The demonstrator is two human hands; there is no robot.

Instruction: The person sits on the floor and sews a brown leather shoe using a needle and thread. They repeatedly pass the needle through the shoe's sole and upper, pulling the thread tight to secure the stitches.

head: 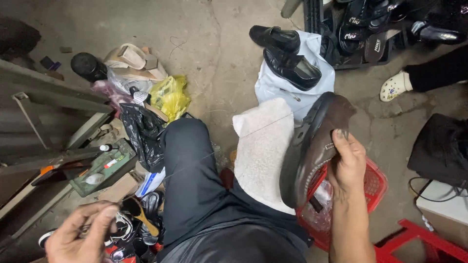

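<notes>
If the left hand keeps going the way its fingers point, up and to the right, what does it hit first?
Probably the person's own knee in dark trousers. The left hand, pinching a thin thread, points up-right along that thread toward the brown shoe in the right hand. Depth is unclear; it might pass above the knee.

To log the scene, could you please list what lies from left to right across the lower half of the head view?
Left hand → black-trousered leg → white fleecy cloth → brown leather shoe → right hand → red plastic stool.
</notes>
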